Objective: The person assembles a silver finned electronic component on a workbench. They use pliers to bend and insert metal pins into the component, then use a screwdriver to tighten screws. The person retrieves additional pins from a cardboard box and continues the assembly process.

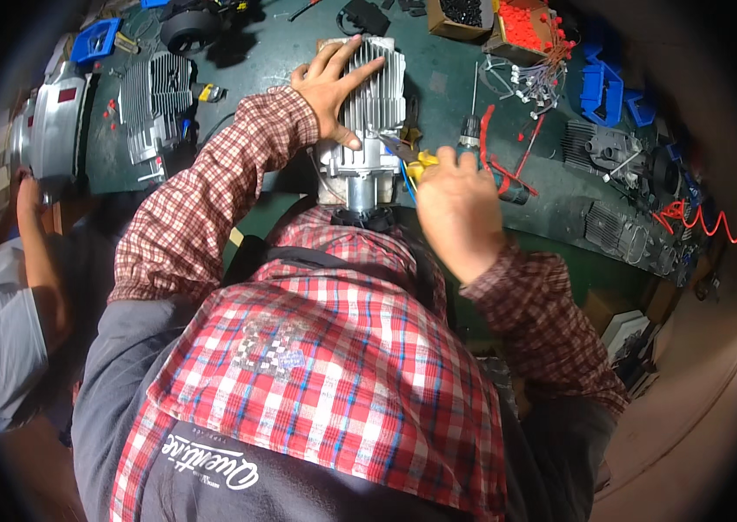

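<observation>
In front of me on the bench lies a finned silver metal housing (pixel 375 109) with a cylindrical end toward my body. My left hand (pixel 329 87) rests on its fins with the fingers spread. To the right of the housing, my right hand (pixel 458 204) is closed around the yellow-handled pliers (pixel 422 163). Their jaws reach the housing's right side, near a blue wire (pixel 408 186). What exactly the jaws touch is too small to tell. A power drill (pixel 470 130) with a long bit lies just beyond my right hand.
More finned housings lie at the left (pixel 158 109) and right (pixel 612 157). Open boxes hold red parts (pixel 521 30) and black screws (pixel 464 12). Blue bins (pixel 602 94) stand far right, near a coiled red hose (pixel 708 222). At the left edge, another person's arm (pixel 38 244) touches large silver casings (pixel 57 122).
</observation>
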The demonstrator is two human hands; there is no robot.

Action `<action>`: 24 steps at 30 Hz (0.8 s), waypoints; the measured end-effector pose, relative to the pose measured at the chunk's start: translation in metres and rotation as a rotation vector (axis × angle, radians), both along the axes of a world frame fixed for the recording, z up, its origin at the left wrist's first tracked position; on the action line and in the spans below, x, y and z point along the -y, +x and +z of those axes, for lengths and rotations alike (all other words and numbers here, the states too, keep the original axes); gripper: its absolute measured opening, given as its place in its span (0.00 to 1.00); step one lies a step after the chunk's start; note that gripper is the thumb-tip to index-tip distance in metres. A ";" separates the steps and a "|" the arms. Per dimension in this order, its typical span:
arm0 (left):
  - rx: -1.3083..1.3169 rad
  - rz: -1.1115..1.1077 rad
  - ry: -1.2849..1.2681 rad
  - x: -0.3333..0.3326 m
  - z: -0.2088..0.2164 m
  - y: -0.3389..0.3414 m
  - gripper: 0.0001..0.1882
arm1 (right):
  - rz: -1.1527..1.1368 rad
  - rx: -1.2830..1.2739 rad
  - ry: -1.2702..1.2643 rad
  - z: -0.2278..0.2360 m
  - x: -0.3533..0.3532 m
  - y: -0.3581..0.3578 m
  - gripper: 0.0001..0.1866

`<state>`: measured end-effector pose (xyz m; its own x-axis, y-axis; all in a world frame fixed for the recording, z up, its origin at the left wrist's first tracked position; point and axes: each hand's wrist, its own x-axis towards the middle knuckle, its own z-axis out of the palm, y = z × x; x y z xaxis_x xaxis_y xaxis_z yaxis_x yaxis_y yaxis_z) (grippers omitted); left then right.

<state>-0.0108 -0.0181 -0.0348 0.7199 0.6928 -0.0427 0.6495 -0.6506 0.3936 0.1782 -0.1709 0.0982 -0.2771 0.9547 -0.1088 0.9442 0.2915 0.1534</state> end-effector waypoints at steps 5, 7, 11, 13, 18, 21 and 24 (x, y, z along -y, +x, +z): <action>0.180 0.099 0.005 0.034 0.010 -0.009 0.72 | -0.374 -0.436 -0.495 0.001 0.011 -0.004 0.10; 0.210 0.156 0.030 0.055 0.007 -0.009 0.74 | -0.310 -0.446 -0.431 -0.002 0.021 -0.010 0.12; 0.206 0.258 0.052 0.076 0.006 0.001 0.76 | -0.253 -0.367 -0.284 -0.003 0.029 -0.020 0.12; 0.224 0.263 0.058 0.077 0.006 0.001 0.76 | -0.238 -0.348 -0.294 -0.002 0.028 -0.021 0.12; 0.284 0.246 0.092 0.076 0.002 -0.006 0.77 | -0.063 -0.218 -0.206 -0.005 0.013 -0.018 0.06; 0.291 0.305 0.104 0.082 0.002 -0.003 0.75 | -0.043 -0.167 -0.143 -0.009 0.013 -0.015 0.05; 0.268 0.355 0.106 0.087 0.002 0.003 0.73 | -0.132 -0.055 -0.159 -0.013 0.013 -0.031 0.06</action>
<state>-0.0076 -0.1050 -0.0324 0.4127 0.8894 0.1966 0.7241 -0.4513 0.5216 0.1475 -0.1837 0.0852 -0.1606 0.9550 -0.2495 0.9814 0.1815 0.0629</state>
